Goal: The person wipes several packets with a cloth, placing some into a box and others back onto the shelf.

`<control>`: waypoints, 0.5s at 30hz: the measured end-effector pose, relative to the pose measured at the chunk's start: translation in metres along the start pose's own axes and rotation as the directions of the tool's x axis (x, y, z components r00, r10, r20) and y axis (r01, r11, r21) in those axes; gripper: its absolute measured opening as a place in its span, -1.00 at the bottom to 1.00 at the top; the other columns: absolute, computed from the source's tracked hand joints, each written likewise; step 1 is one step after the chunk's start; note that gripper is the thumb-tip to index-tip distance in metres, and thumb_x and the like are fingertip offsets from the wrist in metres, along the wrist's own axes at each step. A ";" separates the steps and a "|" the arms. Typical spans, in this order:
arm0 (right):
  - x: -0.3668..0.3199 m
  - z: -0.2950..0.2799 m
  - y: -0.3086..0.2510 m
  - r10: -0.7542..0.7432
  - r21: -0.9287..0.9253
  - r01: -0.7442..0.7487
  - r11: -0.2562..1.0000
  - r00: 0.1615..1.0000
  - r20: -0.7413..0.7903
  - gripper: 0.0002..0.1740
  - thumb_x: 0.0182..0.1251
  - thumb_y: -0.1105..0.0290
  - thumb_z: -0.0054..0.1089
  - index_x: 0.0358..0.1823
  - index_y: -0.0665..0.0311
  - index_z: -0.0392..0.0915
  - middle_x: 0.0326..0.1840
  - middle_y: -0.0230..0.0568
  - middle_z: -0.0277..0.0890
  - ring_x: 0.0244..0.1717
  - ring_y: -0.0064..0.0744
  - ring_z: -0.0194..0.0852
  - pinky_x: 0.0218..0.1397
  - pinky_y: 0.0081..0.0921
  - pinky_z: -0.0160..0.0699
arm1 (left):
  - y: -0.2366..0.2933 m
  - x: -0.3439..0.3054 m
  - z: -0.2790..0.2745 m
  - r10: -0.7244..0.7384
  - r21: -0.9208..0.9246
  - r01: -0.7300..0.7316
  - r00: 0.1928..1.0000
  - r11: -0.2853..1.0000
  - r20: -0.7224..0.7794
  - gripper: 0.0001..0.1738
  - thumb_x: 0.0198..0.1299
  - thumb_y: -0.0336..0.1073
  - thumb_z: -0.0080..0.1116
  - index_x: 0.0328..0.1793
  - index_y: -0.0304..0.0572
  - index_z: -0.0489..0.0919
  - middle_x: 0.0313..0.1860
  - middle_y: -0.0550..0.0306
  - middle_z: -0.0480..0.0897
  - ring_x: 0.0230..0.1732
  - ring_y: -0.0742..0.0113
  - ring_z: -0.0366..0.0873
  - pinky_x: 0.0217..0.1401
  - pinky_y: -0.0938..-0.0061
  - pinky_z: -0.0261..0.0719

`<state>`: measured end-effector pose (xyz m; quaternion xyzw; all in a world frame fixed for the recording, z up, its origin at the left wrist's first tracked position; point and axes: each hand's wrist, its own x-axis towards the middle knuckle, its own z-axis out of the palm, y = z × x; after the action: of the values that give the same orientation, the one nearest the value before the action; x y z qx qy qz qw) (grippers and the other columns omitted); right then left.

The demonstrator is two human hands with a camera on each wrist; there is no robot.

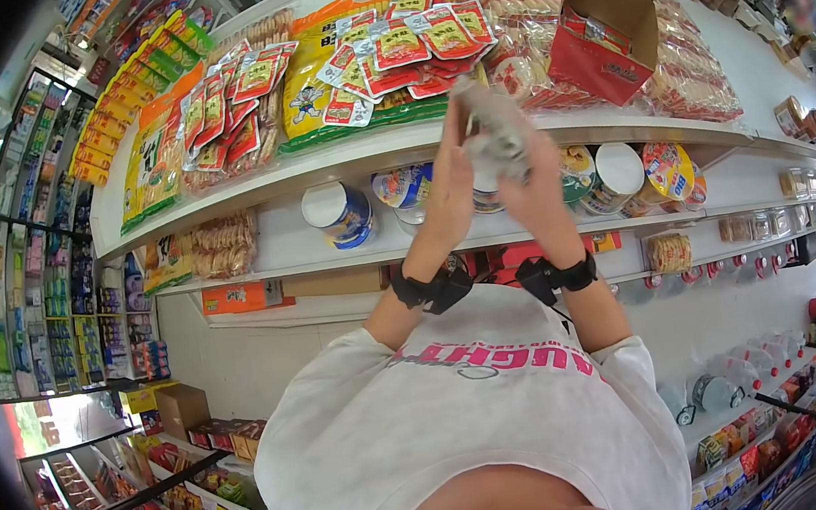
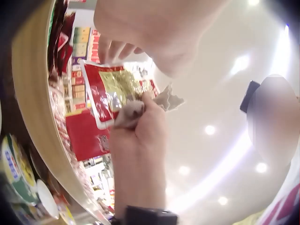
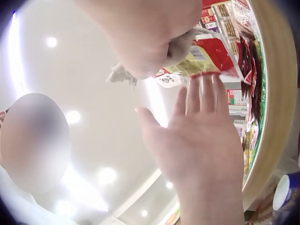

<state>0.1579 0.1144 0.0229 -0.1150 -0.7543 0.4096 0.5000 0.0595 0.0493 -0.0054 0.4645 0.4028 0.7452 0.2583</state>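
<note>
Before the shelf, in the head view, my left hand (image 1: 448, 195) and right hand (image 1: 540, 190) are raised close together. A grey cloth (image 2: 127, 115) is bunched in my right hand, its thumb and fingers gripping it, with a ragged end poking out. The cloth lies against a red, white and gold snack packet (image 2: 96, 91). In the right wrist view the left hand's straight fingers (image 3: 206, 96) reach the packet's edge, with the thumb spread away. The packet is blurred and mostly hidden by the hands in the head view.
On the top shelf (image 1: 296, 157) lie piles of small red packets (image 1: 404, 44), large yellow bags (image 1: 309, 90) and an open red box (image 1: 605, 36). Tubs of instant noodles (image 1: 338, 213) stand on the shelf below. A person (image 2: 274, 122), blurred, appears in the left wrist view.
</note>
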 end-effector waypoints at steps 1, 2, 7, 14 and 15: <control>0.002 0.005 -0.011 -0.116 0.019 0.115 0.993 0.990 0.084 -0.37 0.17 0.61 0.19 0.36 0.36 0.44 0.48 0.04 0.40 0.50 0.04 0.35 0.50 -0.17 0.31 | 0.002 -0.003 0.006 -0.116 -0.209 0.113 0.993 0.971 0.000 -0.12 0.53 0.30 -0.28 0.71 -0.18 0.01 0.68 -0.06 0.11 0.65 0.10 0.13 0.66 0.17 0.09; 0.000 0.004 -0.010 -0.121 -0.055 0.129 0.990 0.985 0.124 -0.38 0.20 0.57 0.19 0.37 0.35 0.44 0.54 0.00 0.31 0.56 0.06 0.21 0.55 -0.14 0.20 | 0.002 -0.005 0.010 -0.230 -0.406 0.221 0.973 0.887 0.028 -0.10 0.53 0.36 -0.38 0.72 -0.14 -0.02 0.71 -0.03 0.07 0.67 0.12 0.09 0.68 0.15 0.05; -0.003 -0.004 0.026 -0.072 -0.221 0.097 0.971 0.990 0.118 -0.42 0.36 0.40 0.16 0.42 0.33 0.40 0.65 0.03 0.12 0.64 0.17 0.00 0.64 -0.03 -0.03 | -0.013 -0.018 0.012 -0.323 -0.253 0.318 0.946 0.914 0.025 -0.20 0.59 0.27 -0.43 0.68 -0.18 0.06 0.64 0.03 0.19 0.61 0.22 0.16 0.63 0.28 0.12; -0.031 -0.005 0.051 0.364 0.252 -0.399 0.881 0.915 0.177 -0.53 0.52 0.35 0.13 0.36 0.39 0.38 0.23 0.00 0.56 0.20 -0.27 0.54 0.28 -0.41 0.45 | -0.030 -0.017 0.039 -0.251 0.034 0.292 0.870 0.956 -0.424 -0.42 0.60 0.13 -0.12 0.16 -0.32 0.56 -0.08 0.22 0.63 -0.08 0.55 0.51 -0.04 0.57 0.46; -0.031 -0.009 0.049 0.448 0.304 -0.502 0.810 0.863 0.232 -0.54 0.53 0.35 0.15 0.35 0.40 0.38 0.16 -0.04 0.60 0.14 -0.36 0.57 0.23 -0.46 0.48 | -0.022 -0.014 0.039 -0.284 -0.019 0.308 0.851 0.951 -0.443 -0.42 0.60 0.12 -0.15 0.13 -0.33 0.58 -0.18 0.25 0.63 -0.20 0.59 0.49 -0.18 0.61 0.44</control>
<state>0.1684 0.1324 -0.0319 -0.1772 -0.6501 0.6582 0.3359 0.1011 0.0646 -0.0206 0.2230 0.5365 0.7712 0.2600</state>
